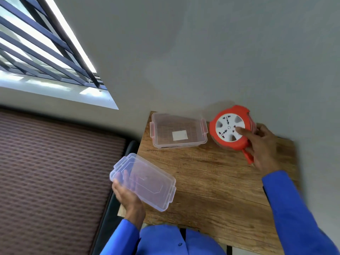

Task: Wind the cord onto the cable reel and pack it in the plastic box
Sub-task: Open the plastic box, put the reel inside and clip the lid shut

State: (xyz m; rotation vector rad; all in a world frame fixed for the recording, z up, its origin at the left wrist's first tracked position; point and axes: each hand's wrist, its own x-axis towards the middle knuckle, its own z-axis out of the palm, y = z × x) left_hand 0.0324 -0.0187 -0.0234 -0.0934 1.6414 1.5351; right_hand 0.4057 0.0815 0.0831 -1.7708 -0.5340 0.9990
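Head view: the orange cable reel (230,127) stands at the bench's (211,173) far right, gripped by the right hand (261,144), seemingly for packing, beside the open plastic box (178,132), whose lid (143,181) the left hand (127,192) holds aside.

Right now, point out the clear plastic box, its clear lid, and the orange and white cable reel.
clear plastic box (189,142): head view, on its near wall.
clear plastic lid (147,181): head view, middle of the panel, held by the left hand (125,195).
orange and white cable reel (214,126): head view, on its orange rim.
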